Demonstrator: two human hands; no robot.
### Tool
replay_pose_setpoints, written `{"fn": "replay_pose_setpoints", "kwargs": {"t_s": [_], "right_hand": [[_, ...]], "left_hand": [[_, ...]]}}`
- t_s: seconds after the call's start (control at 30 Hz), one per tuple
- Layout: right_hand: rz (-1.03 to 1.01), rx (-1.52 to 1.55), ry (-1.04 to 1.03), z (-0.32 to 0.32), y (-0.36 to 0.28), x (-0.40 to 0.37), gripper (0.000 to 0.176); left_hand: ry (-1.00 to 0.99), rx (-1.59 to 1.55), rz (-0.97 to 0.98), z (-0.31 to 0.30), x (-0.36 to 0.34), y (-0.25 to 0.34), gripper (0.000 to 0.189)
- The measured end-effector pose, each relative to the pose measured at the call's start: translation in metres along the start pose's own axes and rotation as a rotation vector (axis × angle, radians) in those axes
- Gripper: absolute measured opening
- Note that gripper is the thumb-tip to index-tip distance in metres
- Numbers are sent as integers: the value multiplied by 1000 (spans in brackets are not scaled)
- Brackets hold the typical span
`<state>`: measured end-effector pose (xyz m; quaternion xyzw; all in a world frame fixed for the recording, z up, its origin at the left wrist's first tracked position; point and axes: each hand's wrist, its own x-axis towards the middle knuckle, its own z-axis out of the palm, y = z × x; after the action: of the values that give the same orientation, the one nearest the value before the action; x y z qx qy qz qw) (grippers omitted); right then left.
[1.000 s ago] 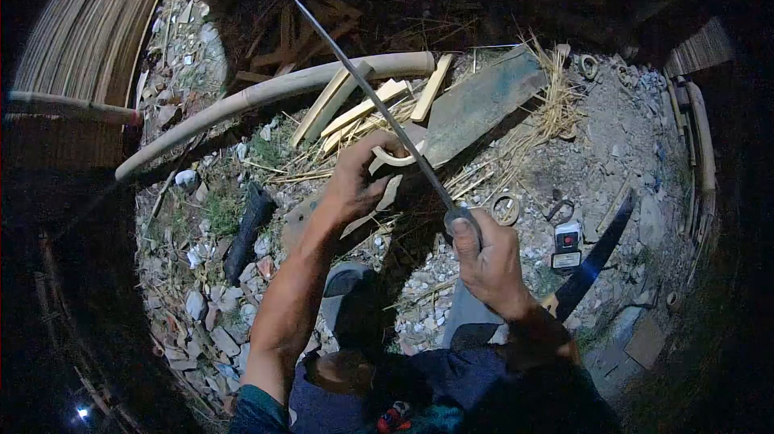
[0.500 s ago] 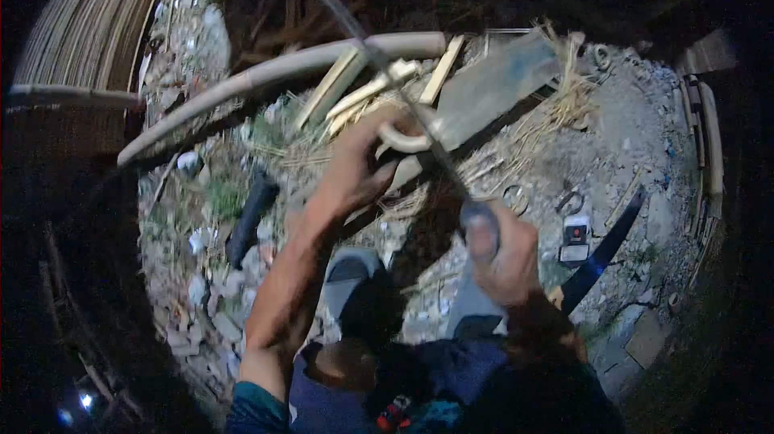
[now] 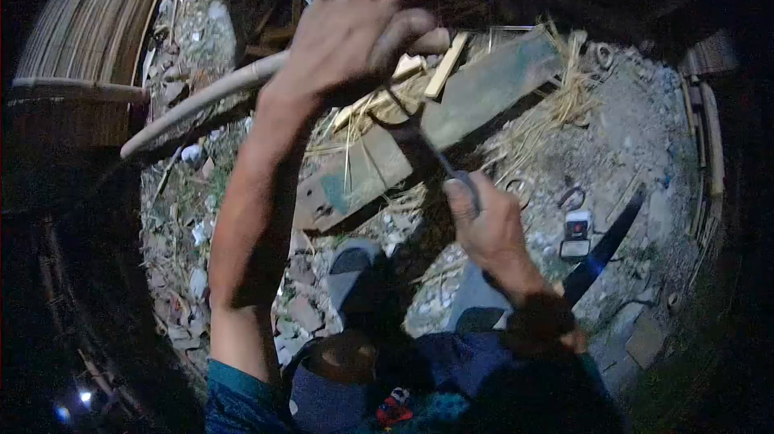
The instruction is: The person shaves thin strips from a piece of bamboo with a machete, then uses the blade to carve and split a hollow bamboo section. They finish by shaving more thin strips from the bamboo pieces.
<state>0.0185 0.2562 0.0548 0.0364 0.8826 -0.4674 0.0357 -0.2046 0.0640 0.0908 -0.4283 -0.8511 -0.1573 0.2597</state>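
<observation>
My left hand [image 3: 351, 43] is raised palm-down over the far end of the bamboo pole, its fingers spread and slightly blurred, with nothing visible in it. It hides the middle of a long, thin metal rod [image 3: 442, 161] whose tip shows beyond my fingers. My right hand [image 3: 492, 224] is closed around the rod's grey handle [image 3: 462, 182]. Beneath both hands lies a weathered wooden plank [image 3: 476, 99], crossed by the rod and by dark shadows. Pale split strips [image 3: 446, 67] lie at its far side.
A curved bamboo pole [image 3: 201, 103] lies across the far left. At right are a long dark curved blade [image 3: 605, 249], a small open box [image 3: 576, 232] and a ring [image 3: 572, 197]. Straw [image 3: 576, 91] and rubble cover the ground. My feet are below the plank.
My left hand has let go of a pale curved piece, which no longer shows, and moved up and away with fingers spread. My right hand has shifted slightly left and up with the rod.
</observation>
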Motion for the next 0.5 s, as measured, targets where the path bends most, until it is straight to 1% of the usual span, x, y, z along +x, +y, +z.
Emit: {"fn": "replay_pose_setpoints", "kwargs": {"t_s": [0.03, 0.07, 0.1, 0.13, 0.17, 0.23, 0.27, 0.3, 0.37, 0.4, 0.43, 0.47, 0.5], "right_hand": [[-21, -11, 21, -5, -2, 8, 34], [-33, -6, 29, -7, -2, 10, 32], [-16, 8, 21, -5, 1, 3, 31], [20, 26, 15, -9, -3, -2, 29], [30, 33, 4, -12, -5, -5, 29], [106, 93, -25, -18, -8, -12, 26], [48, 56, -9, -2, 15, -7, 23], [177, -57, -57, 14, 31, 2, 23], [149, -206, -60, 42, 84, -1, 24], [154, -210, -50, 46, 100, 2, 24], [168, -126, -92, 54, 116, -20, 26], [123, -42, -91, 57, 121, -18, 29], [126, -36, -88, 58, 118, -15, 29]], "left_hand": [[26, 10, 14, 14, -23, -22, 57], [5, -631, -358, 21, -58, -55, 69], [-63, -1277, -761, 29, -81, -68, 90], [-85, -1284, -781, 18, -69, -47, 90], [-91, -914, -472, 5, -54, -28, 82], [-97, -163, 131, -25, -14, 29, 68], [-156, -343, -85, -17, -19, 47, 73], [-338, -477, -256, 14, -38, 34, 74], [-331, -602, -361, 40, -74, 32, 77], [-271, -676, -366, 24, -71, 46, 80], [-258, -786, -418, 9, -85, 72, 85], [-292, -581, -374, 8, -91, 81, 90], [-299, -580, -371, 9, -90, 81, 90]]}}
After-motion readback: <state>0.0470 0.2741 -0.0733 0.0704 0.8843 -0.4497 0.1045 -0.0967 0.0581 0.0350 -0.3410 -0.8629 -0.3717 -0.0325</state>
